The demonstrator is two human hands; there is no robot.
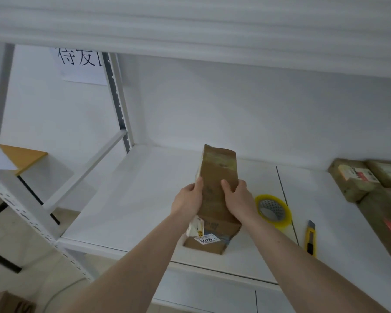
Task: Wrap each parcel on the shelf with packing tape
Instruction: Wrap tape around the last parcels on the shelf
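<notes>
A long brown cardboard parcel (217, 177) is gripped on the white shelf (127, 199) by the left hand (187, 197) and right hand (237, 199), beside a yellow-rimmed tape roll (273, 210).

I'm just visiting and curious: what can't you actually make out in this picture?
Head view only:
- Wall sign: shelf post hides its right part.
- Held parcel: far side faces away; label print is too small beyond "5006".
- Parcels at right: cut off by the frame edge.
- Fingers of both hands: mostly behind the parcel.
</notes>
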